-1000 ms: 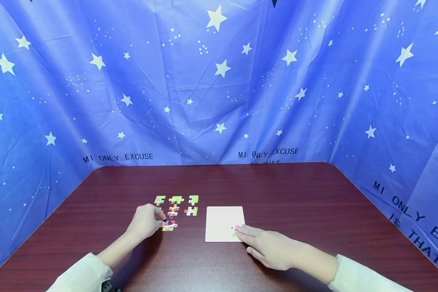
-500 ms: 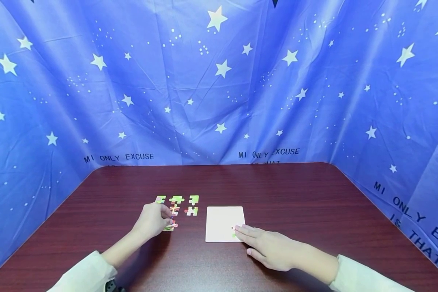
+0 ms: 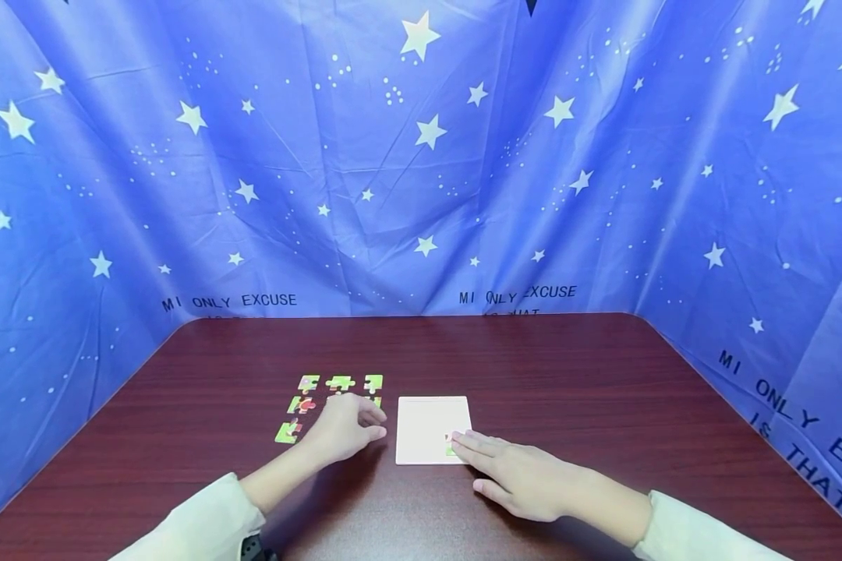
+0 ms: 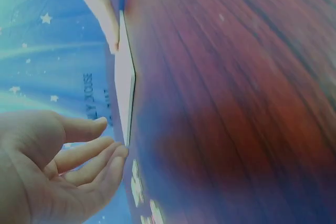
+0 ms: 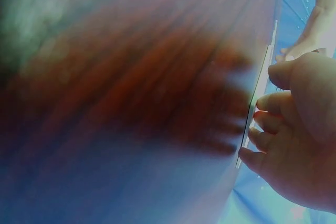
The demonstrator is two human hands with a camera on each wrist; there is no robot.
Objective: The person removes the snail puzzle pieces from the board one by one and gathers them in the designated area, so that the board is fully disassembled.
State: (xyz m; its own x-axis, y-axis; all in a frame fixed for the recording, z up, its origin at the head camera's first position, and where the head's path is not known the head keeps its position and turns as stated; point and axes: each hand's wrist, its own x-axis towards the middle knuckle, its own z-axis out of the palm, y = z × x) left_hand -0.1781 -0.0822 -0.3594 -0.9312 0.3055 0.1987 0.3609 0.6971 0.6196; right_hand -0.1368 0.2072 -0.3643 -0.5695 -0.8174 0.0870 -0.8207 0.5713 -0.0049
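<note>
My left hand (image 3: pixel 347 427) hovers over the loose jigsaw pieces, its thumb and fingers apart. In the left wrist view nothing shows between the thumb and fingertips of that left hand (image 4: pixel 68 166). Part of the group of pieces is hidden beneath it. The square white puzzle board (image 3: pixel 428 425) lies flat just right of it. My right hand (image 3: pixel 526 475) rests with straight fingers on the board's lower right edge. Under those fingertips shows a partly covered green jigsaw piece (image 3: pixel 451 447) in the board's lower right corner.
Jigsaw pieces lie in rough rows left of the board: a top-left piece (image 3: pixel 309 382), a top-middle piece (image 3: pixel 340 383), a red-and-green piece (image 3: pixel 300 405) and a bottom-left piece (image 3: pixel 288 432). The dark red wooden table (image 3: pixel 568 374) ends at a blue star-patterned curtain (image 3: pixel 365 156).
My left hand has shifted right across the pieces toward the board, uncovering the pieces on the left and covering those in the middle. The right hand has stayed on the board.
</note>
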